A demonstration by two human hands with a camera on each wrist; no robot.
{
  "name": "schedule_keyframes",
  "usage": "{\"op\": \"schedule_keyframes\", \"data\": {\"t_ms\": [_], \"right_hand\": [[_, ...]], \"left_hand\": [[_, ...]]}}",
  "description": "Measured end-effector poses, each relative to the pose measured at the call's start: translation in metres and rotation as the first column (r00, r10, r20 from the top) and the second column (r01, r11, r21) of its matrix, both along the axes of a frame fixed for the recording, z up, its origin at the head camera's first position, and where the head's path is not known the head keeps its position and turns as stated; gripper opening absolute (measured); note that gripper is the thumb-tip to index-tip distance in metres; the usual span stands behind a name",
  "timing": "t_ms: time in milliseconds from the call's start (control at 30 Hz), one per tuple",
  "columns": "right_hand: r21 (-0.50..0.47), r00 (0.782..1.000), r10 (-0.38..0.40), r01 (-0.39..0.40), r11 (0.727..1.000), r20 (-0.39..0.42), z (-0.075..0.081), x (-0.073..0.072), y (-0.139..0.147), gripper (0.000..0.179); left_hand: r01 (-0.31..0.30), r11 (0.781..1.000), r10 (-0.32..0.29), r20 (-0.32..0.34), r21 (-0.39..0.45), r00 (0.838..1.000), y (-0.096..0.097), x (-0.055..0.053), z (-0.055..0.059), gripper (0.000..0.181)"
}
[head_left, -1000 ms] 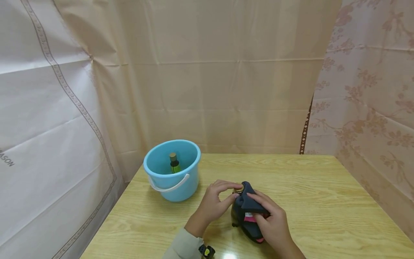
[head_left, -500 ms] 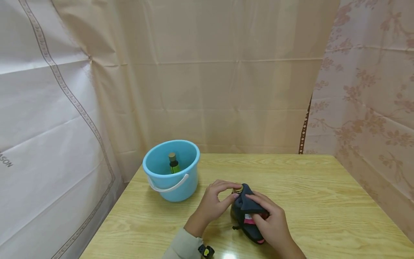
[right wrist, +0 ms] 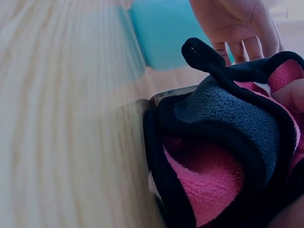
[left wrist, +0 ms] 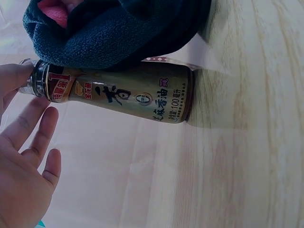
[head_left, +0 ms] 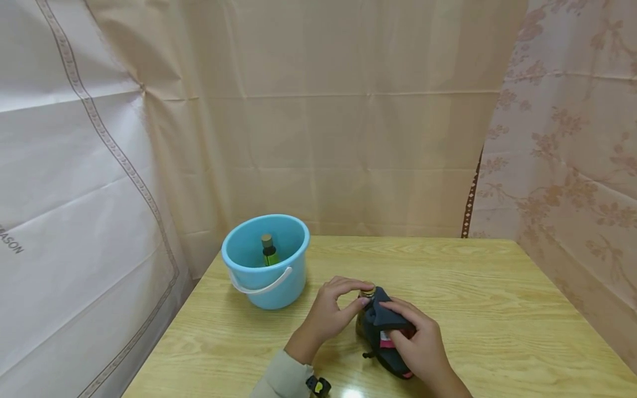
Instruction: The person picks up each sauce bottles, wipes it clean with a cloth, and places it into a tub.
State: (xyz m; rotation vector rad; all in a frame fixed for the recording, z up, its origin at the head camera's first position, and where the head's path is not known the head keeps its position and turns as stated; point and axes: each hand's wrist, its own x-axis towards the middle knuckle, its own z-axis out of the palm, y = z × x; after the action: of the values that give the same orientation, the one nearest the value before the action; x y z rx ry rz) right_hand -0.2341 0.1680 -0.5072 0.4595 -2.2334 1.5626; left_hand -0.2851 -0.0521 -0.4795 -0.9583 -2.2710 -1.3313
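Note:
A small glass sesame oil bottle (left wrist: 137, 92) with a printed label stands upright on the table. My left hand (head_left: 325, 312) pinches it at the cap (head_left: 367, 291), thumb on the near side. Against the bottle's right side lies a folded towel (head_left: 385, 318), dark blue outside and pink inside, with black edging and a hanging loop (right wrist: 202, 54). My right hand (head_left: 420, 337) grips this towel, thumb tucked into its fold by a white tag. In the head view the towel hides much of the bottle; its label faces the left wrist camera.
A light blue bucket (head_left: 278, 290) with a white handle (head_left: 264, 288) stands at the back left. Inside it is a bottle (head_left: 269, 253) with a green label and brownish cap. The wooden table (head_left: 497, 309) is bordered by hanging cloths (head_left: 348, 138).
The towel has slid slightly down along the bottle under my right hand, so more of the gold cap and neck shows. My left hand has stayed at the cap.

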Motion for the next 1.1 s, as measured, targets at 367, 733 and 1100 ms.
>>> {"op": "schedule_keyframes", "data": {"t_ms": [367,733,1100], "right_hand": [[-0.021,0.996,0.012,-0.011,1.000,0.083,-0.0026,-0.0016,0.0019,0.052],[0.097,0.957,0.001,-0.031,0.995,0.291,-0.0084,-0.0070,0.0028,0.044],[0.206,0.938,0.012,-0.089,0.975,0.346,-0.0048,-0.0074,0.0023,0.031]], "left_hand": [[0.015,1.000,-0.015,0.003,0.015,1.000,-0.0002,-0.0008,0.0010,0.025],[0.008,0.999,-0.009,0.035,0.033,0.999,-0.0017,-0.0012,0.0008,0.025],[-0.043,0.998,0.043,-0.001,0.036,0.999,-0.0054,-0.0021,0.0013,0.025]]}}
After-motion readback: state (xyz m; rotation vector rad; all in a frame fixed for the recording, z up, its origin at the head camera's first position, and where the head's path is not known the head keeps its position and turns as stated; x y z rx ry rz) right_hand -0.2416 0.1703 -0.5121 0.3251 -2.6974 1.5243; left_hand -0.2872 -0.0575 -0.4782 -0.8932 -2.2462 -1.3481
